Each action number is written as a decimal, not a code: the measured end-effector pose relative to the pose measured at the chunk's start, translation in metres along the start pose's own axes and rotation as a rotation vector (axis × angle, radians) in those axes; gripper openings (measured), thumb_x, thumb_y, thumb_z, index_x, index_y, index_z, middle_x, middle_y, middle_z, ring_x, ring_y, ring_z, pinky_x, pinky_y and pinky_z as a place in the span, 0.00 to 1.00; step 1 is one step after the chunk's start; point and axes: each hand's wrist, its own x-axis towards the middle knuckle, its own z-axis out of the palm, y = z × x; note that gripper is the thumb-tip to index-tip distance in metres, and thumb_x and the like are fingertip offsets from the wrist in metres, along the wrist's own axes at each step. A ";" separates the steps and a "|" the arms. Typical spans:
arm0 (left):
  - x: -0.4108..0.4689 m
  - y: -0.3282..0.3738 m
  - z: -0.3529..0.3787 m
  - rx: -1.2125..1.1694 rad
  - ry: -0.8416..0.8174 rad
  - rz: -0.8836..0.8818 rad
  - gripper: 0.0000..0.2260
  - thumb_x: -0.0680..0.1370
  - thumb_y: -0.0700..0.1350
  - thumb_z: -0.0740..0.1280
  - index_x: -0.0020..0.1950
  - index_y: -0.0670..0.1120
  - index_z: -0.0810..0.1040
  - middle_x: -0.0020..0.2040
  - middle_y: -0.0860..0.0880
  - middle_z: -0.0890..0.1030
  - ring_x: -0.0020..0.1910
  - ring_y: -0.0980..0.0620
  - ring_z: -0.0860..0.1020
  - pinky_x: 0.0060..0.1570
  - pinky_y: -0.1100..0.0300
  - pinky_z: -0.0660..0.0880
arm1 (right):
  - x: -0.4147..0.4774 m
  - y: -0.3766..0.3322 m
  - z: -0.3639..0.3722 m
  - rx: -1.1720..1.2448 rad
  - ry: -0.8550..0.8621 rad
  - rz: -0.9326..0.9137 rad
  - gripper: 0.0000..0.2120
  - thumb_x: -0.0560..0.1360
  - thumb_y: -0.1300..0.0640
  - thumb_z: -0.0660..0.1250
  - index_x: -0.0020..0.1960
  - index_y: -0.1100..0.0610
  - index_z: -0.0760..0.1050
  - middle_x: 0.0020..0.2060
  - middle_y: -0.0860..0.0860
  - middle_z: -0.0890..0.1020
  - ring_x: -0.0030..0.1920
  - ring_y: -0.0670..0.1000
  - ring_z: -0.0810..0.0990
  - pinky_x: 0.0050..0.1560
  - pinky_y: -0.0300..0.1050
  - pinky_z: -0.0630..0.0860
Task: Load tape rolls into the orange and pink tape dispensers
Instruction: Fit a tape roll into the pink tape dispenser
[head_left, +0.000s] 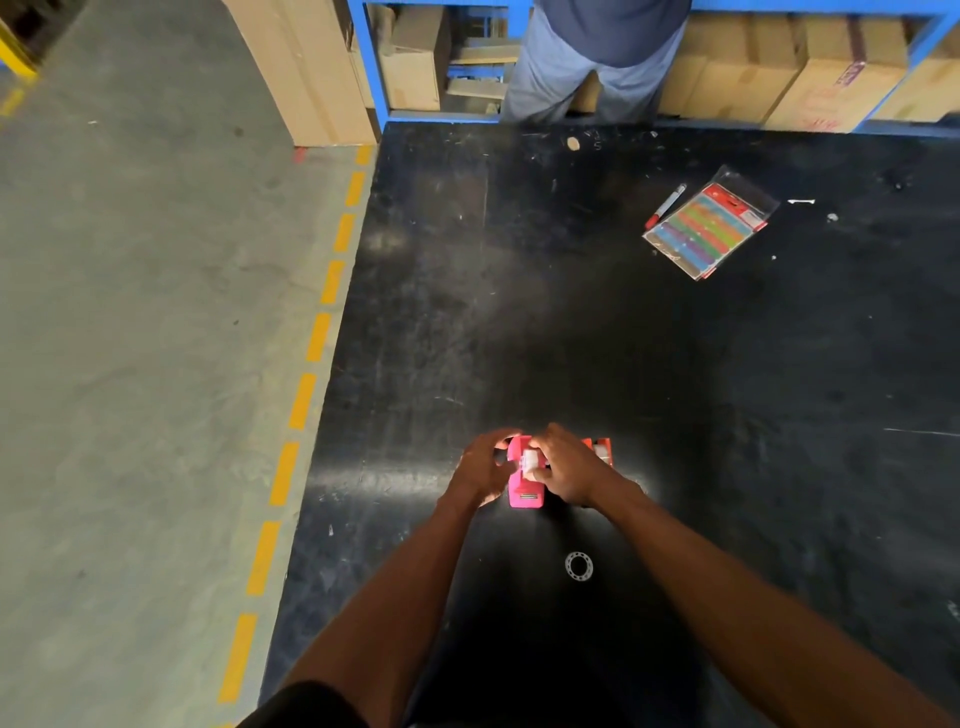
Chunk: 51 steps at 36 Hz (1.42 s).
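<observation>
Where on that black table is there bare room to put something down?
The widest bare stretch of the black table lies between the hands and the packet of coloured strips with its marker. It is crowded around the pink dispenser, orange dispenser and small ring.

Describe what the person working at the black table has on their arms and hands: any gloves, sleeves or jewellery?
Nothing is worn on the left hand or the right hand: no gloves, and no rings or watch that I can make out. Both forearms are bare up to the bottom edge of the picture. A dark garment shows at the bottom left edge.
</observation>
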 end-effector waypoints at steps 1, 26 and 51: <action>-0.001 0.001 0.000 0.001 0.004 0.002 0.19 0.74 0.31 0.67 0.64 0.44 0.79 0.60 0.43 0.82 0.52 0.55 0.77 0.45 0.75 0.71 | 0.000 0.000 0.000 0.000 -0.002 0.001 0.20 0.77 0.54 0.69 0.67 0.59 0.72 0.62 0.58 0.74 0.64 0.57 0.73 0.66 0.48 0.69; 0.001 0.003 -0.004 0.026 -0.015 -0.002 0.21 0.73 0.33 0.70 0.64 0.47 0.79 0.61 0.46 0.83 0.53 0.52 0.81 0.53 0.59 0.77 | 0.006 0.000 0.008 -0.072 0.015 -0.022 0.17 0.78 0.55 0.68 0.65 0.59 0.73 0.64 0.57 0.72 0.58 0.57 0.78 0.61 0.50 0.75; 0.011 0.009 -0.001 0.083 -0.007 -0.134 0.26 0.68 0.39 0.73 0.65 0.52 0.78 0.60 0.47 0.83 0.60 0.48 0.81 0.61 0.54 0.77 | 0.015 -0.008 0.004 -0.276 -0.081 -0.031 0.08 0.79 0.63 0.62 0.54 0.63 0.77 0.57 0.61 0.73 0.50 0.59 0.79 0.55 0.53 0.77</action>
